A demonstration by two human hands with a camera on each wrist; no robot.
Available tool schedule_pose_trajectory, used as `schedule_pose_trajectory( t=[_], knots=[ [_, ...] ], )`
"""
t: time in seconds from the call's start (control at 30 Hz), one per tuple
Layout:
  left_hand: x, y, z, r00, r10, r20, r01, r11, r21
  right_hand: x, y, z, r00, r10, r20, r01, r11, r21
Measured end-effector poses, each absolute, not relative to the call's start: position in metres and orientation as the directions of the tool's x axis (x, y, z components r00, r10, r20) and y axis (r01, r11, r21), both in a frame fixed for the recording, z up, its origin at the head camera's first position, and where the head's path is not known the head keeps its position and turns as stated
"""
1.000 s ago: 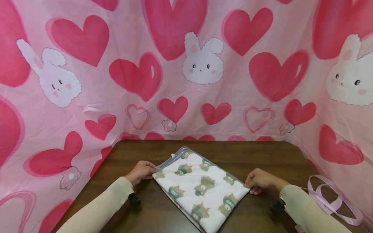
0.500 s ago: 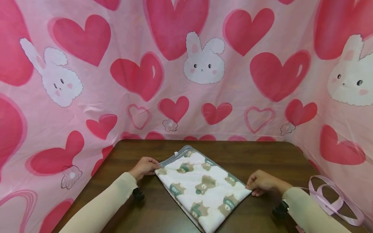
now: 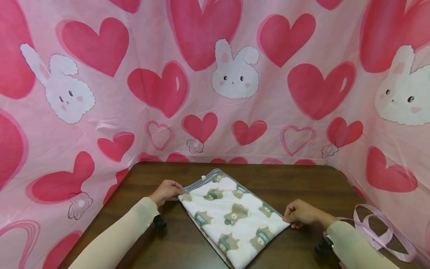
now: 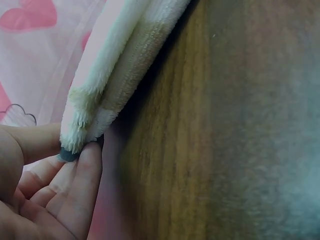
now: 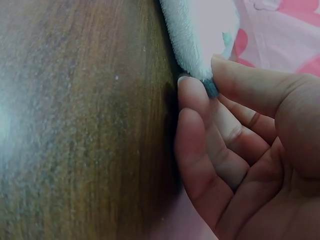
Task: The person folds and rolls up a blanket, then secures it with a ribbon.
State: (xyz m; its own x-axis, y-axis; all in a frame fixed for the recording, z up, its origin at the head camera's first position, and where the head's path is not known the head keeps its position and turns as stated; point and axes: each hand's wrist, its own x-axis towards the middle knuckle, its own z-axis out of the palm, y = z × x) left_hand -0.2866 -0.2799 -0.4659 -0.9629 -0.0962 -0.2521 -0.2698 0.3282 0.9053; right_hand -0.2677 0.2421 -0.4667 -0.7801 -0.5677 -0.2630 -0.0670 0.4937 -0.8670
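Note:
A folded fleece blanket [image 3: 235, 216], white with brown and green bears and grey edging, lies diamond-wise on the table. My left hand [image 3: 168, 191] pinches its left corner between thumb and fingers. Its right corner is pinched by my right hand [image 3: 300, 213]. Close up in the left wrist view, the thick folded layers [image 4: 115, 75] run into the grip of the left hand [image 4: 55, 185]. The right wrist view shows the right hand [image 5: 240, 145] with thumb and forefinger on the grey-bound corner [image 5: 210, 88].
The brown wooden table [image 3: 154, 175] has rounded far corners. A loose pink ribbon [image 3: 383, 231] lies in loops at its right side. A pink curtain [image 3: 201, 93] with hearts and rabbits surrounds the back and sides.
Both hands keep hold of the corners. The left hand has moved slightly up and right with its corner; the blanket is drawn a little, and the right hand is slightly lower.

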Motion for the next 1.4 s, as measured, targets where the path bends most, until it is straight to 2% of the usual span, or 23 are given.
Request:
schedule_pose_trajectory(
  t=[0.7, 0.97, 1.4],
  knots=[
    [-0.317, -0.269, -0.459, -0.976, -0.069, -0.205, -0.216, 0.361, 0.907, -0.259, 0.244, -0.468, -0.76, -0.605, -0.238, -0.118, 0.489, -0.864],
    [-0.333, -0.261, -0.455, -0.979, -0.077, -0.187, -0.202, 0.395, 0.896, -0.248, 0.243, -0.473, -0.76, -0.603, -0.241, -0.082, 0.458, -0.885],
    [-0.354, -0.248, -0.445, -0.988, -0.087, -0.13, -0.155, 0.425, 0.892, -0.233, 0.238, -0.472, -0.755, -0.621, -0.211, -0.098, 0.425, -0.9]
  ],
)
